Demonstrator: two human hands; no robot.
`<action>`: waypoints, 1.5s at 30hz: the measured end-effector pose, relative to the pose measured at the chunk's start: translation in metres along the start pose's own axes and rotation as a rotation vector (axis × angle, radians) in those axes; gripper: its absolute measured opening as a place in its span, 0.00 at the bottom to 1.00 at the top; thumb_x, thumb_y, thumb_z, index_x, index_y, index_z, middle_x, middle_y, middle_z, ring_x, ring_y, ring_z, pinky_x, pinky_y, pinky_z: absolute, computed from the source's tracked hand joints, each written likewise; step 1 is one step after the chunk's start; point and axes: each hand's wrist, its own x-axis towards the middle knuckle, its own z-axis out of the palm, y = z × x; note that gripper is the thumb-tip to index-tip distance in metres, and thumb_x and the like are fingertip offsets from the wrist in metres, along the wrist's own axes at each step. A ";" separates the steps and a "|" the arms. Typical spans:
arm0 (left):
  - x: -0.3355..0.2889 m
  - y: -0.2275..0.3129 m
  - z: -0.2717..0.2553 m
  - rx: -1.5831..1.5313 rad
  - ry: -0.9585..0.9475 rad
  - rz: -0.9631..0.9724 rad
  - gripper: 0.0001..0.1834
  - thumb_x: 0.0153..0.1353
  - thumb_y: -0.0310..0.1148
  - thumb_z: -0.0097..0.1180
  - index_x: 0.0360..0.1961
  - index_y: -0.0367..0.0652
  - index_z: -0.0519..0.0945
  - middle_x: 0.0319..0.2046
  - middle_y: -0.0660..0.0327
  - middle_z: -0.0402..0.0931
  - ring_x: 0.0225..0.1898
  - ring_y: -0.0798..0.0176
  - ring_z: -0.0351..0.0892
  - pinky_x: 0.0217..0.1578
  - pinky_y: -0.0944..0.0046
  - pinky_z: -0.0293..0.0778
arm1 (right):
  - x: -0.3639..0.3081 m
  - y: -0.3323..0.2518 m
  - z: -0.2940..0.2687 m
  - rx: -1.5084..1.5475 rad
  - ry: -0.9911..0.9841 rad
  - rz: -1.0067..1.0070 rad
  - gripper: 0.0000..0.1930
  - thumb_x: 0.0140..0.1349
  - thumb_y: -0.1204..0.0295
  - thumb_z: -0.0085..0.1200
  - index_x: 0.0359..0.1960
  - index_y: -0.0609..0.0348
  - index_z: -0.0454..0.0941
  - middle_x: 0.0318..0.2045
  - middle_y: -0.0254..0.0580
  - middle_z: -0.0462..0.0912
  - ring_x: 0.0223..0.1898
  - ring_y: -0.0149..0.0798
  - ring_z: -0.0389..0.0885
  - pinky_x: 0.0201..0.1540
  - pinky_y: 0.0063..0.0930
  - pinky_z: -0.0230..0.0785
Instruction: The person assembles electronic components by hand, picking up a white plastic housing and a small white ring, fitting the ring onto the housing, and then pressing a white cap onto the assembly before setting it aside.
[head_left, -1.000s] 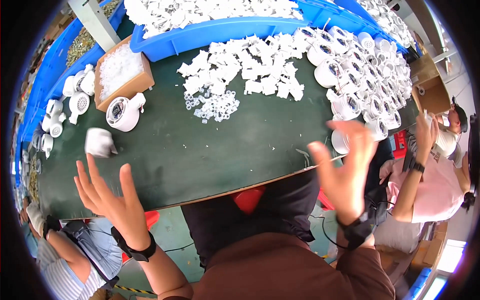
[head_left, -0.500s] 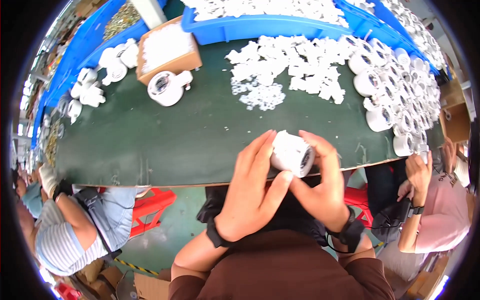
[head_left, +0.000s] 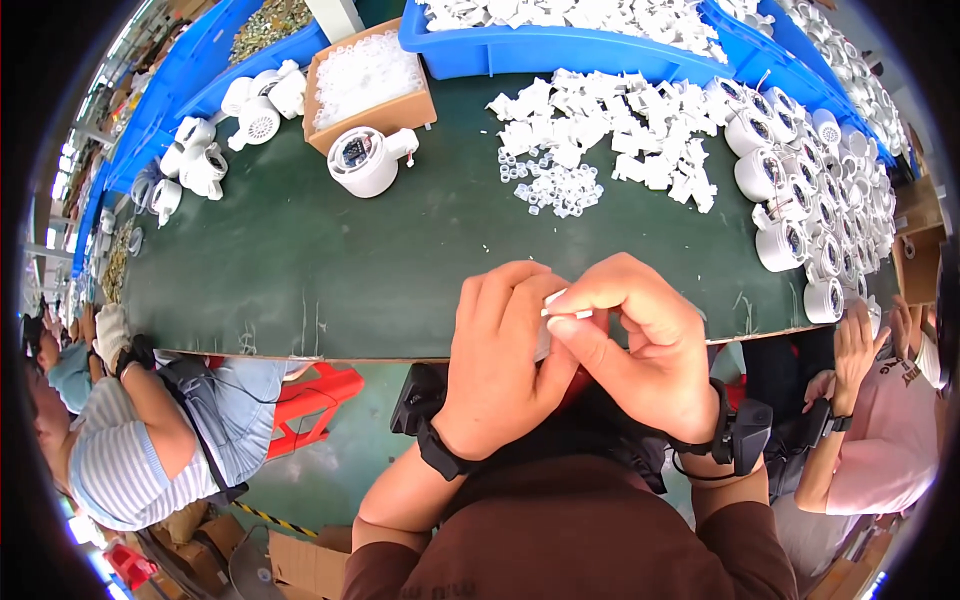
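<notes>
In front of me, above the table's near edge, my left hand (head_left: 505, 365) is closed around a white round housing (head_left: 543, 346). Most of that housing is hidden behind my fingers. My right hand (head_left: 645, 345) is up against the left fingertips, its thumb and forefinger pinching a small white plastic piece (head_left: 572, 314). Whether this piece touches the housing I cannot tell. Farther off on the table, left of my hands, another white housing (head_left: 362, 165) with a side arm stands with its dark inside showing.
The green table (head_left: 380, 270) holds small clear rings (head_left: 560, 190), a heap of white brackets (head_left: 650, 135) and many white housings (head_left: 780, 245) at right. A carton (head_left: 420, 108) of clear parts and a blue bin (head_left: 530, 55) stand behind. Co-workers (head_left: 140, 440) sit either side.
My right hand has left the housing's side and now pinches a small white piece at the left fingertips. The housing has turned behind my fingers. The whole view has shifted slightly.
</notes>
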 end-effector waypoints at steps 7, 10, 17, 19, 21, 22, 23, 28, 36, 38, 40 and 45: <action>-0.003 0.000 -0.003 -0.155 0.068 -0.115 0.09 0.69 0.27 0.50 0.44 0.33 0.78 0.44 0.50 0.79 0.44 0.48 0.78 0.48 0.55 0.73 | -0.006 0.011 0.006 0.141 0.141 0.185 0.07 0.68 0.86 0.56 0.44 0.66 0.80 0.41 0.38 0.81 0.42 0.27 0.80 0.48 0.25 0.74; -0.002 -0.001 -0.002 -0.184 0.055 -0.097 0.07 0.66 0.26 0.54 0.42 0.36 0.79 0.43 0.51 0.79 0.41 0.46 0.76 0.44 0.53 0.73 | -0.008 0.018 0.011 0.078 0.186 0.166 0.07 0.68 0.86 0.56 0.44 0.66 0.79 0.40 0.37 0.81 0.42 0.26 0.80 0.47 0.23 0.74; 0.001 0.006 -0.006 -0.188 0.019 -0.116 0.08 0.69 0.28 0.52 0.42 0.33 0.79 0.42 0.50 0.80 0.44 0.48 0.78 0.48 0.55 0.73 | -0.011 0.016 0.007 0.054 0.157 0.150 0.06 0.68 0.85 0.57 0.44 0.65 0.78 0.38 0.35 0.80 0.40 0.26 0.79 0.44 0.23 0.73; 0.000 0.007 -0.006 -0.125 0.025 -0.126 0.08 0.68 0.28 0.53 0.41 0.34 0.79 0.42 0.50 0.80 0.43 0.48 0.78 0.48 0.55 0.73 | -0.003 0.019 -0.009 0.063 0.137 0.166 0.03 0.69 0.82 0.57 0.41 0.64 0.80 0.38 0.37 0.81 0.40 0.27 0.79 0.44 0.24 0.73; -0.001 0.006 -0.008 -0.114 0.041 -0.129 0.07 0.67 0.28 0.55 0.40 0.35 0.80 0.42 0.51 0.80 0.43 0.48 0.78 0.47 0.55 0.73 | 0.012 0.028 -0.036 -0.190 -0.091 -0.101 0.02 0.69 0.78 0.59 0.39 0.63 0.82 0.38 0.39 0.83 0.39 0.30 0.80 0.44 0.26 0.73; -0.002 0.005 -0.008 -0.112 0.041 -0.131 0.07 0.67 0.28 0.55 0.40 0.35 0.80 0.42 0.51 0.81 0.43 0.48 0.78 0.47 0.56 0.73 | 0.016 0.031 -0.044 -0.278 0.046 -0.021 0.04 0.68 0.75 0.61 0.37 0.63 0.83 0.39 0.40 0.84 0.39 0.35 0.81 0.44 0.29 0.73; -0.002 0.006 -0.008 -0.112 0.039 -0.132 0.06 0.66 0.28 0.55 0.39 0.35 0.79 0.42 0.51 0.81 0.43 0.48 0.78 0.47 0.56 0.73 | 0.021 0.036 -0.058 -0.390 0.148 0.087 0.04 0.67 0.75 0.62 0.39 0.62 0.84 0.39 0.40 0.85 0.39 0.38 0.82 0.45 0.30 0.73; 0.000 0.009 -0.006 -0.074 0.024 -0.117 0.05 0.66 0.27 0.56 0.38 0.36 0.79 0.42 0.52 0.81 0.42 0.49 0.78 0.47 0.56 0.73 | 0.055 0.074 -0.092 -0.998 0.211 -0.152 0.12 0.61 0.78 0.62 0.47 0.57 0.83 0.40 0.45 0.85 0.44 0.48 0.80 0.46 0.39 0.74; -0.001 0.006 -0.005 -0.140 0.066 -0.149 0.06 0.67 0.27 0.55 0.38 0.34 0.79 0.41 0.51 0.81 0.43 0.49 0.78 0.48 0.56 0.73 | 0.059 0.074 -0.082 -1.011 0.077 -0.172 0.17 0.59 0.81 0.61 0.51 0.59 0.82 0.37 0.45 0.82 0.43 0.50 0.77 0.47 0.41 0.72; -0.002 0.005 -0.006 -0.138 0.069 -0.146 0.06 0.68 0.27 0.55 0.39 0.34 0.79 0.41 0.51 0.81 0.43 0.50 0.79 0.47 0.57 0.74 | 0.056 0.071 -0.082 -1.016 0.080 -0.172 0.17 0.59 0.81 0.61 0.52 0.59 0.82 0.38 0.44 0.83 0.43 0.48 0.78 0.46 0.39 0.72; -0.003 0.003 -0.006 -0.135 0.073 -0.146 0.06 0.69 0.27 0.55 0.39 0.34 0.79 0.41 0.51 0.81 0.43 0.51 0.79 0.47 0.58 0.74 | 0.050 0.068 -0.083 -0.834 0.213 -0.111 0.19 0.62 0.80 0.61 0.56 0.58 0.82 0.40 0.40 0.84 0.42 0.38 0.79 0.44 0.31 0.72; -0.007 -0.003 -0.003 -0.289 0.156 -0.247 0.05 0.67 0.27 0.57 0.41 0.37 0.80 0.41 0.53 0.81 0.41 0.50 0.77 0.46 0.55 0.72 | 0.029 0.031 -0.070 -0.317 0.276 0.219 0.20 0.66 0.78 0.61 0.60 0.61 0.80 0.44 0.34 0.83 0.41 0.27 0.78 0.48 0.22 0.71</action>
